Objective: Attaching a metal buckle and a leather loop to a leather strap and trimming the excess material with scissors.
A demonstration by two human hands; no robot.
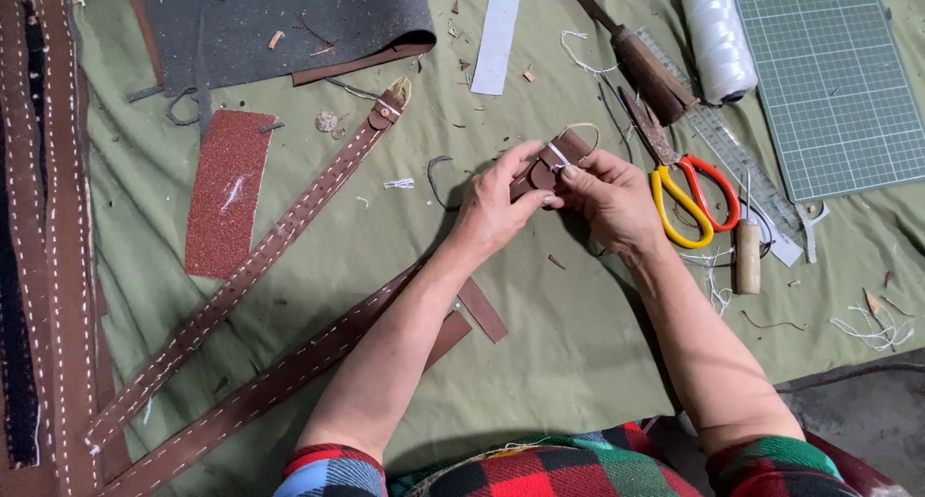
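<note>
Both hands meet over the green cloth (540,362) at the middle of the table. My left hand (496,203) and my right hand (607,198) pinch the folded end of a brown leather strap (559,158) with a metal ring at its tip and white stitching thread across it. The strap runs from under my left forearm down to the lower left (260,391). A second stitched brown strap (251,266) lies parallel to it, further left, ending in a ring near the top.
Red-and-yellow scissors (689,194), a wooden-handled awl (747,256), a steel ruler (732,160), a white thread spool (718,35), a green cutting mat (838,73) lie right. A sandpaper strip (226,189), dark felt (289,15), stitched belts (48,218) lie left.
</note>
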